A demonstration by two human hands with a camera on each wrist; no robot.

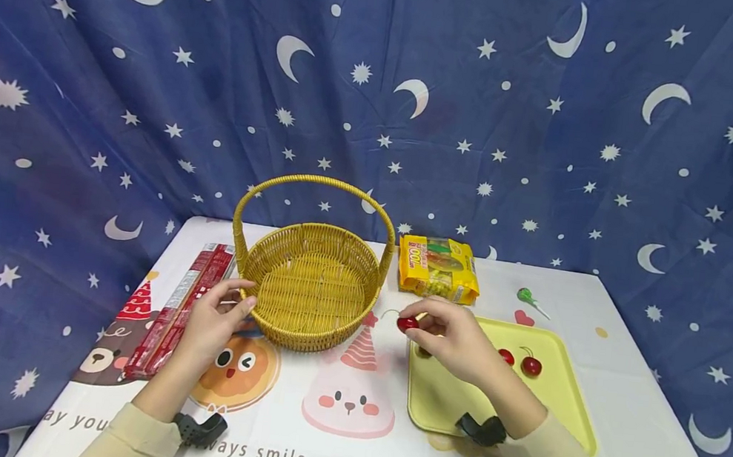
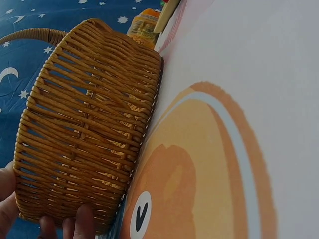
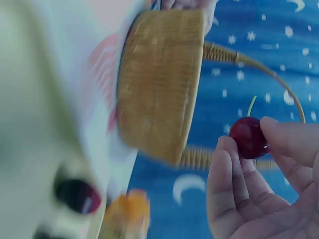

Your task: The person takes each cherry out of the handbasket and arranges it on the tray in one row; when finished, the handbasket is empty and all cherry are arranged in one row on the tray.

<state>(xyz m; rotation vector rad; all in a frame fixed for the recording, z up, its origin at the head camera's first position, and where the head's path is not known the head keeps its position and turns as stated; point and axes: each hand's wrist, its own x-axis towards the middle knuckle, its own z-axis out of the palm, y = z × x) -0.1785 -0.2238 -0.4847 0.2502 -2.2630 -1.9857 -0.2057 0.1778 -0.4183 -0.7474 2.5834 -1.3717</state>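
My right hand [image 1: 452, 338] pinches a dark red cherry [image 3: 248, 138] between thumb and fingertips, its thin green stem sticking up. In the head view it is over the left edge of a yellow tray [image 1: 448, 412]. A round woven basket [image 1: 308, 338] with a tall arched handle stands to the left of that cherry, its visible inside bare. At the basket's left side, my left hand [image 1: 214, 320] grips the rim, thumb on top and fingers against the outer weave [image 2: 84, 124]. Two more cherries, one with a stem [image 1: 531, 366], lie on the tray; another round thing is partly hidden behind my right hand.
Long red packages [image 1: 183, 313] lie left of the basket. Behind the tray is a yellow snack bag [image 1: 439, 269], with a green-wrapped lollipop [image 1: 531, 300] to its right. A blue curtain [image 1: 380, 96] with moons and stars hangs behind the printed white tablecloth [image 1: 651, 452].
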